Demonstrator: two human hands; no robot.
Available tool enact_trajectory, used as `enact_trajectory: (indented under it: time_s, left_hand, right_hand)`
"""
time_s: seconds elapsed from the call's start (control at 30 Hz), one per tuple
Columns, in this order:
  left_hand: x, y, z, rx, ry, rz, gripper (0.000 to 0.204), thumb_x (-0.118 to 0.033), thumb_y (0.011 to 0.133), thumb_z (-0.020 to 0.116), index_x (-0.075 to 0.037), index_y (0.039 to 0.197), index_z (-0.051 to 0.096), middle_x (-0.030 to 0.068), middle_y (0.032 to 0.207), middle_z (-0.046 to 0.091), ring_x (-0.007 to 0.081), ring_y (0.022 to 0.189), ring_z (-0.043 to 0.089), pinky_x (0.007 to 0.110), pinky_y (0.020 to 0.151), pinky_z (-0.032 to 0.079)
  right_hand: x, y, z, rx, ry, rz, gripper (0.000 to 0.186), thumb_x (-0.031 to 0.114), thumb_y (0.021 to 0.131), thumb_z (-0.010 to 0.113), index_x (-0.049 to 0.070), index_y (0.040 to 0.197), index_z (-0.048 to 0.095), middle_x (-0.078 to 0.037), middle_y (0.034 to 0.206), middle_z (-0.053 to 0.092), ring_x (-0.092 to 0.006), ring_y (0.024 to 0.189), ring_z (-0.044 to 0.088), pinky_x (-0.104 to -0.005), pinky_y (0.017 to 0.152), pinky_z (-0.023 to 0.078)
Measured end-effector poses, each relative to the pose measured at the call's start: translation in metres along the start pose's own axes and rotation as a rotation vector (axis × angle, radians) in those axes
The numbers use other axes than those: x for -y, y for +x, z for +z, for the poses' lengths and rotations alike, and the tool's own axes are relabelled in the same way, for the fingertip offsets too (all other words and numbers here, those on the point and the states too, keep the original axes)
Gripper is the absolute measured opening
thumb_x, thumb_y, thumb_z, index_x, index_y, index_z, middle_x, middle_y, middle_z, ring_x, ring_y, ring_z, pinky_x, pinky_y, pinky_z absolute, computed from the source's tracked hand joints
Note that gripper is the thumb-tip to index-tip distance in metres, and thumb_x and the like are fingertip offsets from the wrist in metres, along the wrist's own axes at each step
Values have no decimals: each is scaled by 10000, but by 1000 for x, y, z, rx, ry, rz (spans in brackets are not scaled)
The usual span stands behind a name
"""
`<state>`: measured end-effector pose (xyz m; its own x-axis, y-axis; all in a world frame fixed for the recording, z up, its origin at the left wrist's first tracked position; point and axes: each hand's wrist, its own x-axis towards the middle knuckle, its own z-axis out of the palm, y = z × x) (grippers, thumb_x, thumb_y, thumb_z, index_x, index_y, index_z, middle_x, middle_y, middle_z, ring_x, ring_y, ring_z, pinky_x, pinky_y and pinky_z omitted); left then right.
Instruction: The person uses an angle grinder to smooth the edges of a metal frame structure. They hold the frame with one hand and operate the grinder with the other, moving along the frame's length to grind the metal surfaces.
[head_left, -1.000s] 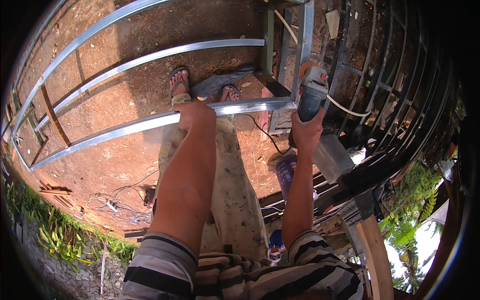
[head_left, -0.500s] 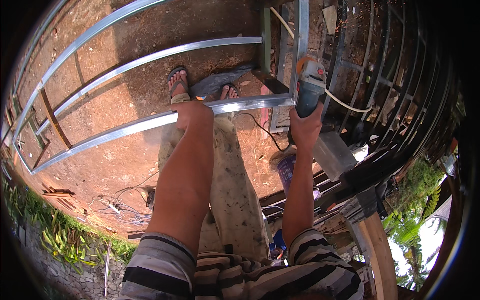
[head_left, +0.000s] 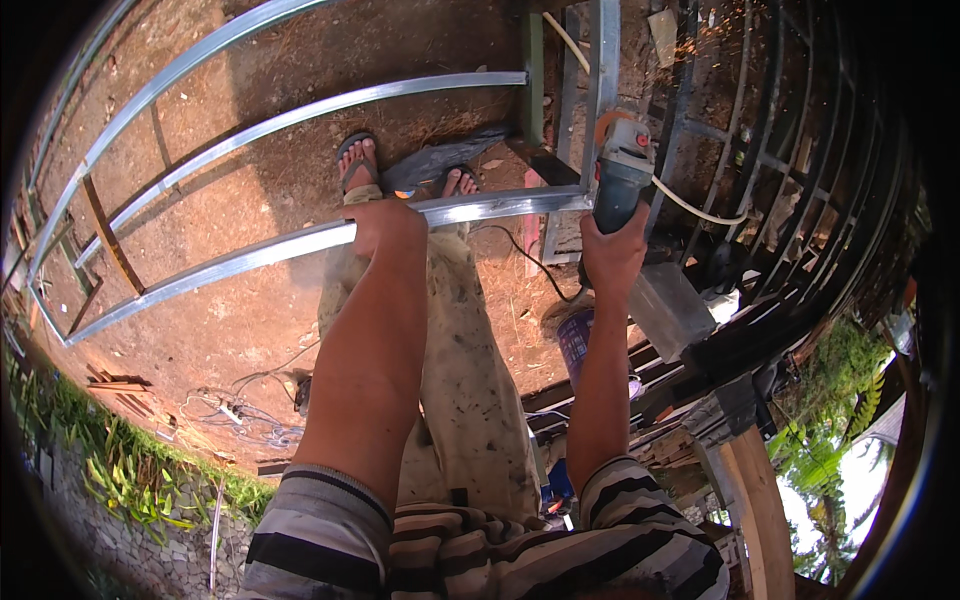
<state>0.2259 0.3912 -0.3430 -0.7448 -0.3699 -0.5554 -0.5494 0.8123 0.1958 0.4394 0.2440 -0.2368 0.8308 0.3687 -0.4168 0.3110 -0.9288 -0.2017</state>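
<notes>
In my right hand (head_left: 614, 247) is an angle grinder (head_left: 622, 178), gripped by its body. Its orange-brown disc (head_left: 606, 126) lies against the upright side of a shiny metal frame, just above the corner. Orange sparks (head_left: 735, 35) fly off toward the far right. My left hand (head_left: 384, 226) is closed over the near square metal tube (head_left: 270, 250) of that frame, left of the corner. Its fingertips are hidden beneath the tube.
My sandalled feet (head_left: 357, 165) stand on bare soil inside the frame. Dark metal bars (head_left: 780, 160) stand at the right, with a metal box section (head_left: 672, 310) nearer me. A purple bucket (head_left: 575, 340) sits by my right forearm. Tangled cables (head_left: 240, 415) lie at the left.
The sparks at the far right look denser and brighter. Grinder, hands and frame keep nearly the same places, with only a slight shift in the view.
</notes>
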Motion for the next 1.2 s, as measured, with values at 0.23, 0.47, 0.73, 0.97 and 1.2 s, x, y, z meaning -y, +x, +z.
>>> enact_trajectory:
  time_s: [0.23,0.47,0.73,0.97,1.2]
  left_hand:
    - [-2,-5,0,-33,50,-16,708,-611,1027,543,22,1310,679,183,1331,715,381,1118,721,504,942,601]
    - [8,29,12,-9,120,19,683,-604,1020,559,9,1292,687,183,1319,720,382,1108,726,495,934,608]
    - [-1,-1,-3,3,72,17,693,-590,1025,578,29,1324,660,198,1339,704,386,1139,719,488,960,605]
    - [-1,-3,-5,28,67,21,709,-560,1025,592,46,1393,592,223,1378,681,400,1169,710,492,979,597]
    - [-3,-3,-4,40,-21,-11,688,-539,1005,569,25,1397,602,227,1379,692,415,1176,710,516,987,594]
  right_hand:
    - [2,1,3,-51,-43,-27,756,294,846,823,13,1452,469,-357,1090,737,-549,1038,724,-589,904,571]
    - [8,8,-1,-24,-6,2,751,289,840,846,-11,1426,484,-365,1099,729,-555,1063,716,-579,909,561]
    - [12,4,4,-26,-54,-7,761,287,835,849,-1,1437,483,-371,1108,725,-563,1070,707,-585,917,558]
    - [14,-4,11,-52,-72,19,821,291,833,851,0,1493,459,-373,1146,722,-557,1104,701,-583,949,552]
    - [8,-4,4,-21,-46,54,843,306,835,853,-16,1504,452,-375,1177,715,-554,1102,705,-574,950,554]
